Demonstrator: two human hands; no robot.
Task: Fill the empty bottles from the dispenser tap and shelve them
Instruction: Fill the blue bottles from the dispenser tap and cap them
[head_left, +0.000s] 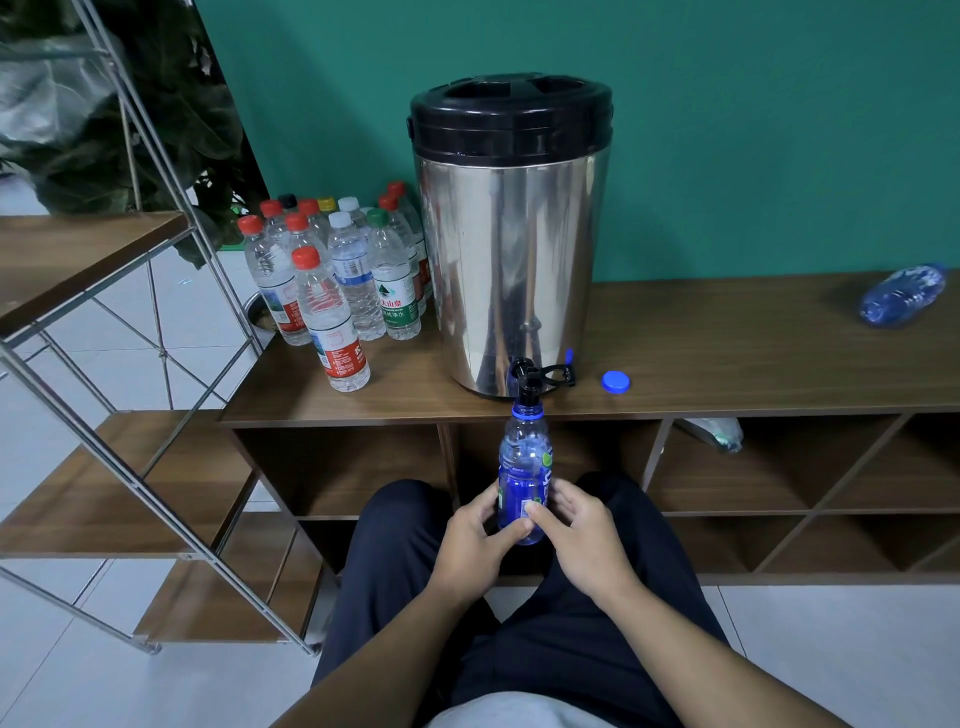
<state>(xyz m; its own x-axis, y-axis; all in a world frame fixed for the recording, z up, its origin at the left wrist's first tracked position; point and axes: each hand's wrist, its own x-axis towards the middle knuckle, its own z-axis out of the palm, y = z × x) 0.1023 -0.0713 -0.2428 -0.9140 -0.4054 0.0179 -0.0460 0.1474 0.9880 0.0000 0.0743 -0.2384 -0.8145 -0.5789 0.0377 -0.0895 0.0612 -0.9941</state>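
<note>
the blue bottle (523, 478) stands upright at centre frame, its open mouth right under the black tap (530, 382) of the steel dispenser (511, 249). the left hand (470, 540) and right hand (576, 535) both curl round its lower half, thumbs meeting across the front. to fill well, i judge the neck should stay square under the spout and the grip gentle, since thin ribbed plastic will likely buckle and spill. its blue cap (616, 382) lies on the wooden shelf top (727, 343), right of the tap. the drum is smooth and mirror-bright under a matt black lid. left of centre, clear capped bottles (332, 280) cluster; a crumpled blue bottle (901, 293) lies far right.
</note>
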